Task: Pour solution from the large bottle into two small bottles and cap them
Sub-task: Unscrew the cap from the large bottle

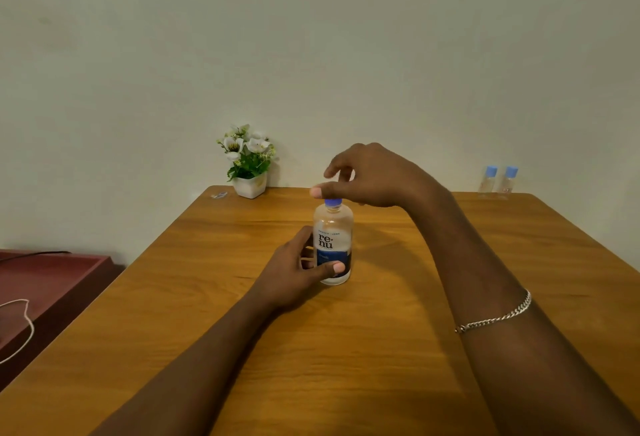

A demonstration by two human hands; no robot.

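Upright, large bottle [333,245] — left hand's [298,269] grip.

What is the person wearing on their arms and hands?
Both hands, the left hand and the right hand, are bare, with no gloves, rings or sleeves in view. The only thing worn is a silver chain bracelet on the right forearm.

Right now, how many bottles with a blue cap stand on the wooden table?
3. The large clear labelled bottle stands mid-table, held by the left hand. Two small clear bottles stand side by side at the far right edge. None seems hidden.
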